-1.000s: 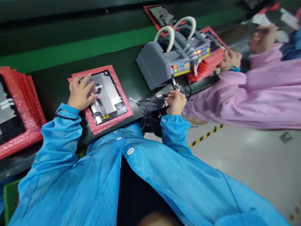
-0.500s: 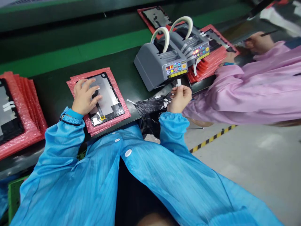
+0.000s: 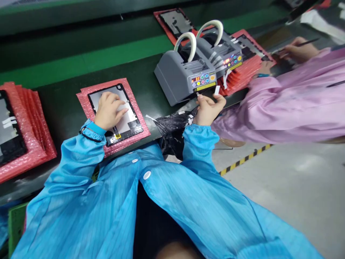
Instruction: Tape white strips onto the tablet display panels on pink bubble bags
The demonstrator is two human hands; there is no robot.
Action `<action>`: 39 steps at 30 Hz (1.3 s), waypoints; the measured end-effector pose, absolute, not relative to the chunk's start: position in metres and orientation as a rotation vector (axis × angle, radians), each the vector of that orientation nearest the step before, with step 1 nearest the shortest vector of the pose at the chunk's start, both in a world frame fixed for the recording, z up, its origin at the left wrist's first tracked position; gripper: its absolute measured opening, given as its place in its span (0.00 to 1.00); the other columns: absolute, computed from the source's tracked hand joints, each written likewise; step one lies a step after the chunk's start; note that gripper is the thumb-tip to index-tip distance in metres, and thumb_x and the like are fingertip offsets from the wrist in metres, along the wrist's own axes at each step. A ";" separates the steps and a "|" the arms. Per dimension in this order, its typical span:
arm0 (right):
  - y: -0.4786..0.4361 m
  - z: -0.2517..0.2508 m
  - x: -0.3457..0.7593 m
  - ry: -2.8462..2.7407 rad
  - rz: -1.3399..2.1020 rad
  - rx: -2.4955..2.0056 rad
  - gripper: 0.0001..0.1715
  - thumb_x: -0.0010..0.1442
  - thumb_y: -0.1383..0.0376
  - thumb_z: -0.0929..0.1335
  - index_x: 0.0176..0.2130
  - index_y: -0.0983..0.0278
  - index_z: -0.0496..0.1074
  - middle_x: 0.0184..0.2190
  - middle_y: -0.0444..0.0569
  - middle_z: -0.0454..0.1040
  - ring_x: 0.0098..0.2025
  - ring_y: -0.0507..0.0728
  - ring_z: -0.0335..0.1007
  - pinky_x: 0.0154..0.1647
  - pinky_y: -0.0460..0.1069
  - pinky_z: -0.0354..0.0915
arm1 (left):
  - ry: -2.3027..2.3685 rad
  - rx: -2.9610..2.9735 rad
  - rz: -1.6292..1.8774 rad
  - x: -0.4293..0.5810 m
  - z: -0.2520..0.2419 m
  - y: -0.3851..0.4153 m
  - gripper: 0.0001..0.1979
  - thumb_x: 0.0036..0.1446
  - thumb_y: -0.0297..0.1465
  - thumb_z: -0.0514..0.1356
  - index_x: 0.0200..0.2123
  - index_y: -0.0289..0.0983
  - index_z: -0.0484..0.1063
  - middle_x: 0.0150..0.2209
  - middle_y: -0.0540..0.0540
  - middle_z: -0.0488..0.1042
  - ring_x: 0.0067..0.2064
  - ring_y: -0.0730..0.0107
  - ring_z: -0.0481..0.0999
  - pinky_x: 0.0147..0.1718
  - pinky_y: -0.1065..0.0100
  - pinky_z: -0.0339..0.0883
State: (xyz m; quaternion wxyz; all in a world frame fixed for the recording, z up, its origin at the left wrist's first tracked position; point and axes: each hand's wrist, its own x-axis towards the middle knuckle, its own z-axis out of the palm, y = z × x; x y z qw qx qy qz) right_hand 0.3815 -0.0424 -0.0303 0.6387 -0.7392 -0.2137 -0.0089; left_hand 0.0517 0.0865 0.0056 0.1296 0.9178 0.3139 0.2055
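Note:
My left hand (image 3: 109,109) lies over a flat grey panel with a black frame (image 3: 129,124), its fingers bent and slightly apart, gripping nothing. The panel rests on pink bubble-wrap bags (image 3: 141,124) at the bench edge and has a yellow-outlined spot near its lower side. My right hand (image 3: 208,109) pinches a short white strip of tape (image 3: 217,90) that sticks up from the fingers. Its forefinger reaches to the front outlet of a grey tape dispenser (image 3: 175,75), where a small white bit shows at the fingertip.
A second tape dispenser (image 3: 229,45) stands beside the first. Black cables with white tags (image 3: 172,122) hang over the bench edge. Stacked pink bags with a panel (image 3: 32,122) lie at left. On the right, a co-worker's pink sleeve (image 3: 291,104) and pen-holding hand (image 3: 303,50) are close.
My left hand has slid right across the panel, its fingers drawn closer together. My right hand's fingers have spread toward the dispenser outlet, and the tape strip has shifted right.

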 end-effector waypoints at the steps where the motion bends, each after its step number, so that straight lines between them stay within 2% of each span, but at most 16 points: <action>1: -0.044 -0.027 0.379 -0.507 -0.045 -1.697 0.22 0.60 0.49 0.65 0.45 0.58 0.54 0.31 0.42 0.70 0.35 0.53 0.74 0.41 0.55 0.71 | 0.901 2.659 0.599 0.055 0.008 0.086 0.23 0.65 0.51 0.51 0.44 0.42 0.76 0.47 0.39 0.74 0.55 0.45 0.66 0.58 0.42 0.57; 5: -0.059 -0.005 0.353 -0.707 -0.070 -1.770 0.24 0.60 0.48 0.66 0.48 0.58 0.55 0.34 0.45 0.72 0.40 0.55 0.75 0.43 0.56 0.71 | 0.804 2.599 0.599 0.076 0.022 0.081 0.23 0.66 0.51 0.50 0.43 0.42 0.76 0.44 0.41 0.75 0.52 0.50 0.69 0.59 0.44 0.56; 10: -0.056 0.017 0.300 -1.044 0.380 -1.636 0.32 0.55 0.48 0.72 0.51 0.56 0.56 0.36 0.46 0.74 0.37 0.56 0.74 0.36 0.53 0.70 | 0.652 2.496 0.572 0.105 0.041 0.072 0.23 0.65 0.53 0.53 0.44 0.40 0.75 0.39 0.44 0.77 0.48 0.55 0.73 0.57 0.50 0.60; 14: -0.033 0.020 0.269 -1.161 0.680 -1.533 0.33 0.52 0.47 0.74 0.47 0.56 0.58 0.37 0.45 0.76 0.33 0.53 0.71 0.34 0.52 0.70 | 0.661 2.446 0.534 0.106 0.039 0.072 0.23 0.64 0.53 0.54 0.36 0.40 0.75 0.37 0.45 0.77 0.45 0.57 0.74 0.54 0.52 0.63; 17: -0.019 0.018 0.262 -1.175 0.751 -1.506 0.35 0.49 0.46 0.75 0.46 0.56 0.58 0.36 0.43 0.77 0.33 0.52 0.72 0.34 0.51 0.70 | 0.735 2.414 0.541 0.095 0.029 0.077 0.21 0.65 0.49 0.54 0.32 0.39 0.73 0.36 0.45 0.77 0.44 0.59 0.74 0.52 0.53 0.64; 22: -0.003 0.008 0.263 -1.124 0.793 -1.472 0.33 0.49 0.51 0.77 0.44 0.56 0.57 0.32 0.40 0.75 0.33 0.51 0.72 0.34 0.50 0.70 | 0.874 2.339 0.539 0.081 0.016 0.081 0.13 0.65 0.40 0.57 0.33 0.38 0.73 0.36 0.46 0.77 0.42 0.61 0.74 0.49 0.55 0.66; 28: 0.010 -0.003 0.257 -1.080 0.929 -1.452 0.31 0.49 0.57 0.77 0.41 0.56 0.56 0.28 0.37 0.71 0.34 0.52 0.72 0.36 0.51 0.70 | 0.903 2.284 0.534 0.082 0.011 0.080 0.13 0.64 0.39 0.58 0.32 0.37 0.74 0.35 0.46 0.77 0.41 0.63 0.74 0.48 0.58 0.67; 32: 0.018 -0.014 0.256 -1.047 0.968 -1.447 0.31 0.48 0.60 0.77 0.42 0.56 0.55 0.29 0.37 0.72 0.36 0.52 0.73 0.38 0.52 0.71 | 1.033 2.264 0.533 0.083 -0.001 0.078 0.13 0.64 0.39 0.58 0.31 0.37 0.73 0.34 0.46 0.76 0.44 0.59 0.74 0.49 0.54 0.67; 39: 0.034 -0.042 0.254 -1.027 1.026 -1.547 0.29 0.48 0.66 0.75 0.42 0.58 0.55 0.34 0.39 0.74 0.33 0.51 0.72 0.37 0.51 0.71 | 1.262 2.293 0.482 0.087 -0.034 0.078 0.13 0.63 0.39 0.58 0.33 0.36 0.73 0.41 0.38 0.75 0.54 0.43 0.68 0.55 0.41 0.62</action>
